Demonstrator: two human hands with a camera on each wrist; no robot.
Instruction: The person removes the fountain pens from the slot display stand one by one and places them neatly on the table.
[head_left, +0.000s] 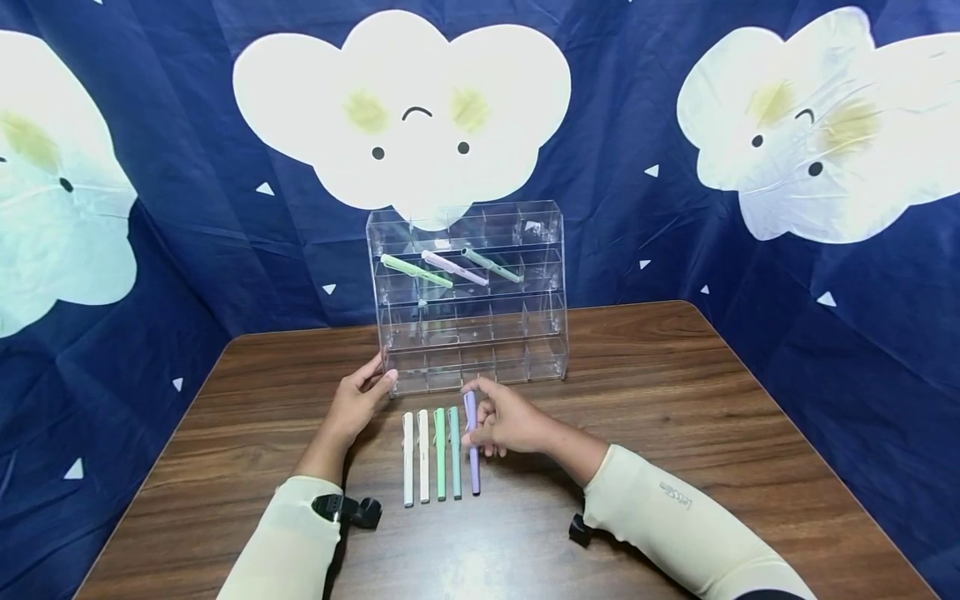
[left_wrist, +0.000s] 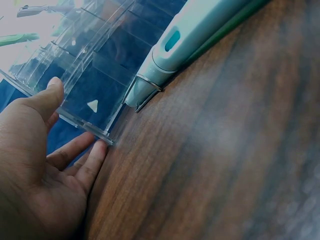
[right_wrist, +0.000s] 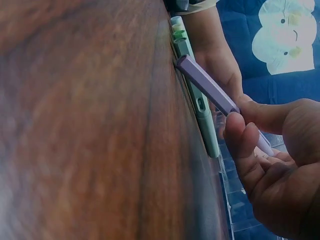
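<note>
My right hand [head_left: 513,418] pinches a purple pen [right_wrist: 207,84] between thumb and fingers; in the right wrist view it slants, one end close to the table. To its left lie a teal pen [head_left: 455,454], a green pen [head_left: 440,454] and two whitish pens, side by side. My left hand [head_left: 358,402] holds the lower left corner of a clear acrylic rack [head_left: 472,327], thumb at the front edge and fingers round the side. Higher in the rack, a light green pen [head_left: 417,272], a pale lilac pen [head_left: 455,268] and a grey-green pen [head_left: 491,265] lie slanted in one tier.
The rack has several stepped tiers split into small compartments and stands toward the back of the brown wooden table [head_left: 630,367]. A dark blue curtain [head_left: 622,250] with white cloud faces hangs behind and at both sides.
</note>
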